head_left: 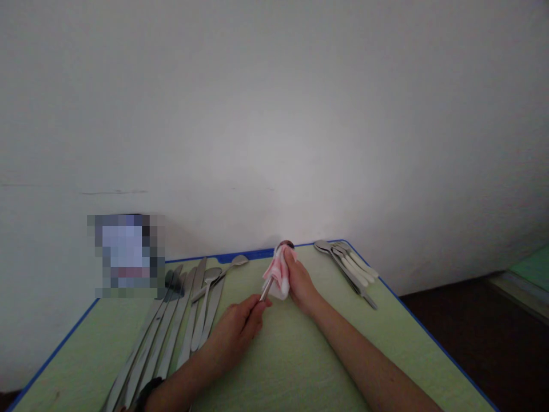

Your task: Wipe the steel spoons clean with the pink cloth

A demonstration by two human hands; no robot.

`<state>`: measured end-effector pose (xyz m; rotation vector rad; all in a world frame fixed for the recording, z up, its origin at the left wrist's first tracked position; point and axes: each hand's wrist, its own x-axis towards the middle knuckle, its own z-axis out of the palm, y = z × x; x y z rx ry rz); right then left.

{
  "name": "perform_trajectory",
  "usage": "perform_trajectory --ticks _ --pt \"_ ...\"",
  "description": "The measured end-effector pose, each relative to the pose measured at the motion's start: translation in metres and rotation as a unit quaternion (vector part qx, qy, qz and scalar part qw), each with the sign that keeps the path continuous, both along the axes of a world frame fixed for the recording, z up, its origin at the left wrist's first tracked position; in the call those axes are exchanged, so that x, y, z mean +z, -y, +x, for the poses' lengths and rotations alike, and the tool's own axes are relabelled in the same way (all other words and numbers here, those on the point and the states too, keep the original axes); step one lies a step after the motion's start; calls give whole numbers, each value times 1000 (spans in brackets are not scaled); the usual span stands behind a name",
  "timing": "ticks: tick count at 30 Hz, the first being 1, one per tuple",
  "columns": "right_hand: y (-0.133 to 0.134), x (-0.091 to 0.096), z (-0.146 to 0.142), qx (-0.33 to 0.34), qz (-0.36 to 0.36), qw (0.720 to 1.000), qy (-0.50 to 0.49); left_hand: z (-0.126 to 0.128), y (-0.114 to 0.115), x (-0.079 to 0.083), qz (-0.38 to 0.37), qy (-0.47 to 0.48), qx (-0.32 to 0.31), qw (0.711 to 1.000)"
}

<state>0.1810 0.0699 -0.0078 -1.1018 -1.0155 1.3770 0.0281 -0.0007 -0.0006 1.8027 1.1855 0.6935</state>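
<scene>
Over the middle of the table, my left hand [242, 323] is closed round the handle of a metal spoon [266, 288]. My right hand [300, 280] grips a pink and white cloth [278, 274] wrapped about the spoon's upper part. Only the dark rounded tip of the spoon's bowl shows above the cloth. Left of my hands lie several metal spoons and knives [171, 337], side by side, partly covered by my left forearm. One spoon [238, 262] lies slantwise across the others there.
A smaller group of spoons and white-handled forks [351, 263] lies at the table's back right. The light green table [326, 366] has a blue edge and stands against a pale wall [274, 143]. A blurred-out object [126, 252] is at the back left.
</scene>
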Motion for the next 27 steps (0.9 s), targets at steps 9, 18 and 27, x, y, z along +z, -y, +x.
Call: perform_trajectory --ticks 9,18,27 --pt "-4 5 11 74 -25 959 -273 1 0 -1 1 -25 1 1000" --pt "-5 1 11 50 -32 967 -248 2 3 4 19 -37 -1 999" --pt "-4 7 7 50 -17 959 -277 4 4 -3 -65 97 61 991"
